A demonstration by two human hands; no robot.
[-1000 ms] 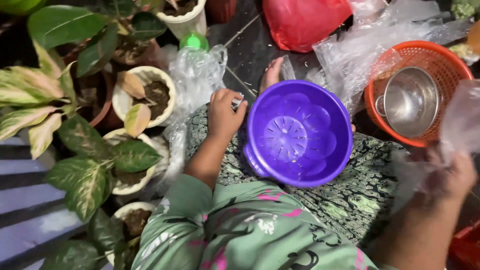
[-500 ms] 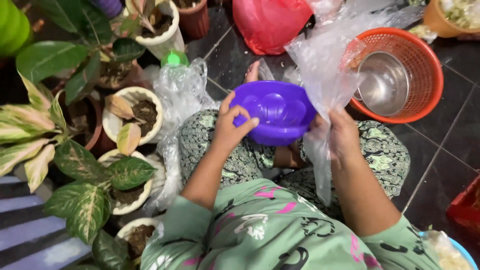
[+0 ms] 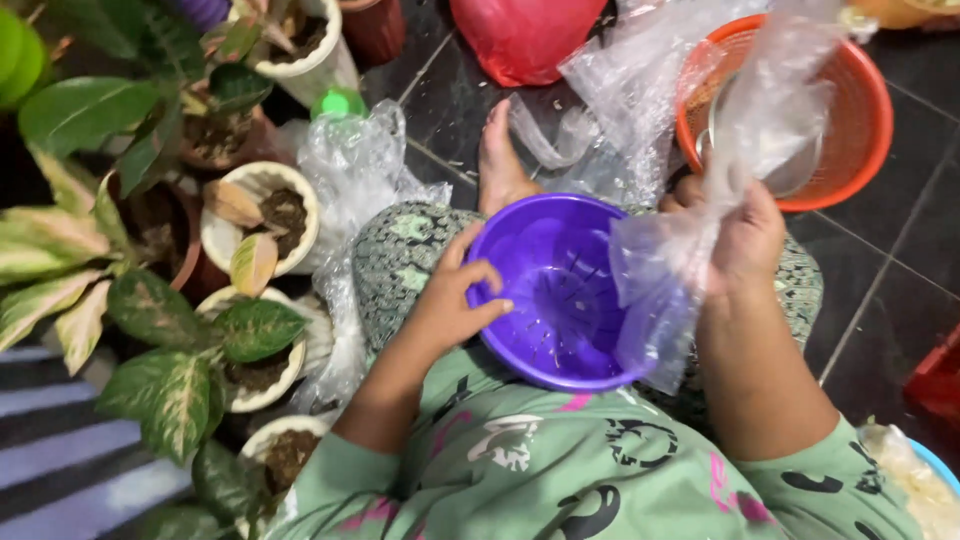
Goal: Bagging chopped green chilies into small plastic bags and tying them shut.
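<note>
A purple plastic colander bowl (image 3: 560,290) rests on my lap, its slotted inside facing up. My left hand (image 3: 455,295) grips its near left rim, thumb inside the bowl. My right hand (image 3: 735,235) is closed on a clear plastic bag (image 3: 700,210) held up at the bowl's right edge; the bag hangs down over the rim and rises above my fist. My bare foot (image 3: 500,160) shows beyond the bowl on the dark tiled floor.
An orange basket (image 3: 865,115) with a metal bowl (image 3: 790,165) inside stands at the upper right. A red bag (image 3: 525,35) lies at the top. Crumpled clear plastic (image 3: 360,170) and several potted plants (image 3: 260,215) crowd the left. A green bottle cap (image 3: 338,103) pokes above the plastic.
The purple bowl has turned from bottom-up to inside-up and come down onto my lap. My right hand has brought the clear bag to its right rim.
</note>
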